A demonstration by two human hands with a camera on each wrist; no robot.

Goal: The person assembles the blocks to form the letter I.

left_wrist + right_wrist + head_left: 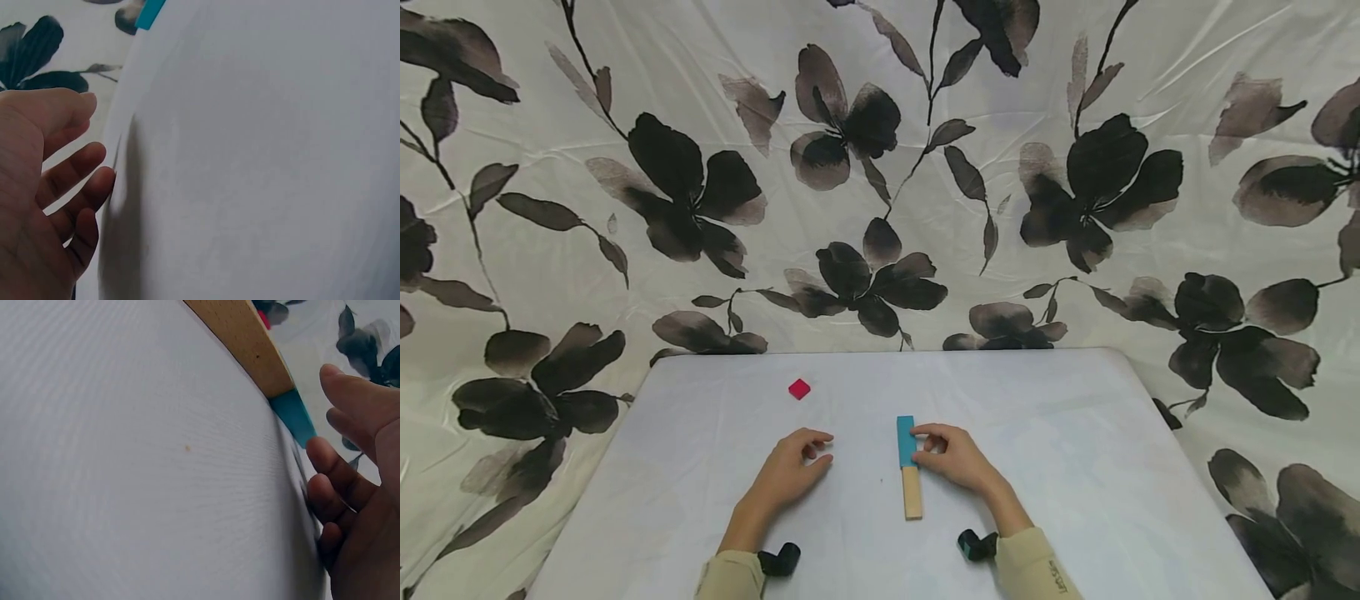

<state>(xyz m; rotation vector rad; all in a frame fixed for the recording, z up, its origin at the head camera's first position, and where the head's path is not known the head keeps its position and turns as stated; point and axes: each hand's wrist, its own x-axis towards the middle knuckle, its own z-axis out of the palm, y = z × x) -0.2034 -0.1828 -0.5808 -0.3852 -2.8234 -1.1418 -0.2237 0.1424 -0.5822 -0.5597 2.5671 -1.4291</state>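
"How many blocks are there?"
"Three: one blue block (906,440) on the table (1075,400), one wooden block (912,493) meeting its near end, one red block (800,389) farther back, left of the blue."
"And both hands?"
"The right hand (955,456) is at the blue block's right edge, thumb and finger apart; contact, I can't tell. The left hand (788,471), left of it, has a loose, parted grip."
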